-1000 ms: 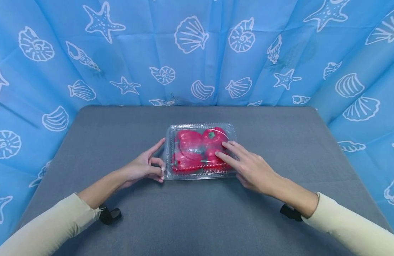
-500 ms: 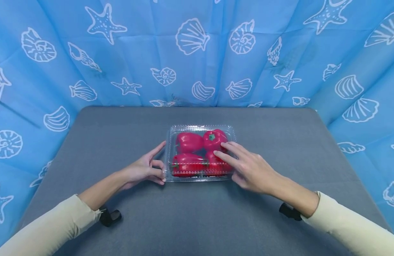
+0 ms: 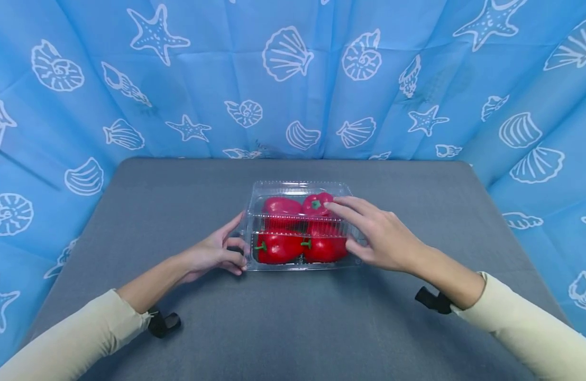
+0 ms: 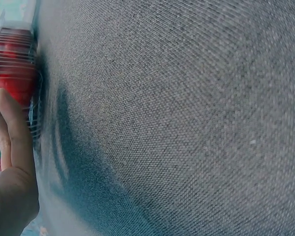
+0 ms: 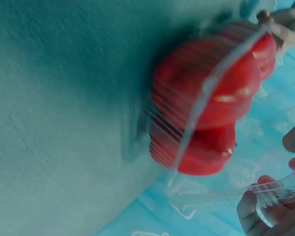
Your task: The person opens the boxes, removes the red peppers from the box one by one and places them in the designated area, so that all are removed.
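A clear plastic clamshell container point(image 3: 298, 267) stands mid-table in the head view with several red bell peppers point(image 3: 280, 247) inside. Its lid point(image 3: 274, 218) is tilted up at the front and stays attached along the back. With thumb and fingers, my right hand point(image 3: 390, 235) grips the lid's right side; the right wrist view shows the clear plastic point(image 5: 278, 191) between thumb and fingers. My left hand point(image 3: 207, 254) holds the container's left edge near the front corner, one finger stretched along the side. In the left wrist view, fingers point(image 4: 17, 130) lie against the container wall.
The grey cloth-covered table point(image 3: 293, 328) has rounded far corners. A blue curtain point(image 3: 255, 69) with white shells and starfish hangs behind it and along both sides. Black wrist straps point(image 3: 163, 323) show below the sleeves.
My right hand has moved up and slightly back, raising the lid's front edge off the container. The front peppers now show uncovered. My left hand has stayed at the left edge.
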`<state>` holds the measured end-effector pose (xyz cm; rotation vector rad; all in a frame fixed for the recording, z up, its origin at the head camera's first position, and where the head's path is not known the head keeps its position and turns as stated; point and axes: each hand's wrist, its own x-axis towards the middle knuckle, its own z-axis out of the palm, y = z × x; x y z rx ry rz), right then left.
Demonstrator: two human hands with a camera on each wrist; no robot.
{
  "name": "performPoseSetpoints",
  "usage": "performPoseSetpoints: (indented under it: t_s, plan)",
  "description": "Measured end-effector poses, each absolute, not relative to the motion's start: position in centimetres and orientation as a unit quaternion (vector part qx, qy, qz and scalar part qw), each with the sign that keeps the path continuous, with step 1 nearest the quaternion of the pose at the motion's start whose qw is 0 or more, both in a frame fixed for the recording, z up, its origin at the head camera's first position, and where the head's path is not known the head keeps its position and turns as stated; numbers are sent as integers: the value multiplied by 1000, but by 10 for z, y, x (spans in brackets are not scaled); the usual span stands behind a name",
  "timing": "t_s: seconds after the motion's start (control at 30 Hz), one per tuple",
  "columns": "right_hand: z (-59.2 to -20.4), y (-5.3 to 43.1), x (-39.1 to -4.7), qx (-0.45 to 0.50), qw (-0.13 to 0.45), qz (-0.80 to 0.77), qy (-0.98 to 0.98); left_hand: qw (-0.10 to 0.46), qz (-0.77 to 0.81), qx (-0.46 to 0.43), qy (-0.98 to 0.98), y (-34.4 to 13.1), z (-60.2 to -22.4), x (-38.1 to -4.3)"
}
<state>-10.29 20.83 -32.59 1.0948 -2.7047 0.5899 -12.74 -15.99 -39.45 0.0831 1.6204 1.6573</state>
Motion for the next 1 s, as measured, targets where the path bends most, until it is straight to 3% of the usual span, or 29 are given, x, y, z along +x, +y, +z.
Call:
performPoseSetpoints:
  t_s: [0.53, 1.0]
  plan:
    - [-309, 213, -139, 296, 168, 359, -869, 401, 653, 58, 640, -162, -394, -127]
    - [-303, 210, -167, 230, 124, 493, -830, 407, 648, 65, 641, -163, -394, -127]
